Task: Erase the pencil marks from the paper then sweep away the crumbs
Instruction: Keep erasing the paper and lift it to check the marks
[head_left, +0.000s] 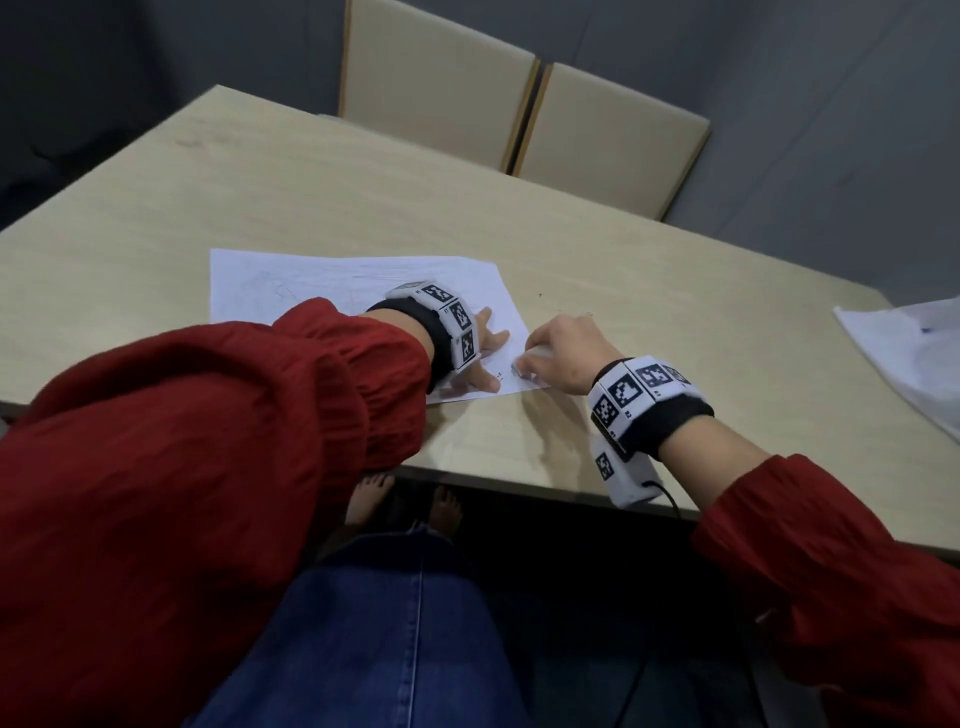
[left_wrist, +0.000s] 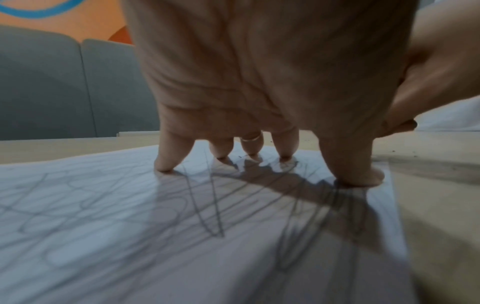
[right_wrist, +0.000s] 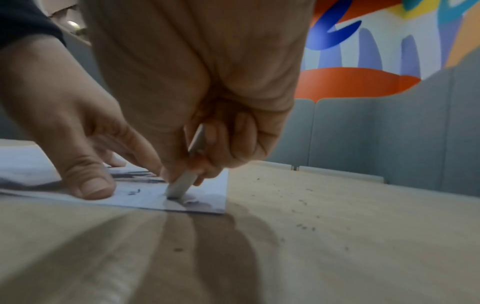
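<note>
Head view: the sheet of paper (head_left: 353, 291) lies flat on the tabletop (head_left: 649, 322). The left hand (head_left: 475, 358) presses it with spread, straight fingers, while the right hand (head_left: 558, 353) works at the near right corner.

Left wrist view: fingertips (left_wrist: 163, 164) pin the thin sheet over pencil marks (left_wrist: 213, 205); it likely creases easily.

Right wrist view: the right grip is clamped on a white eraser (right_wrist: 182, 183), its tip on the paper. Crumbs (right_wrist: 306, 226) dot the tabletop. Hold the eraser low and rub lightly.
</note>
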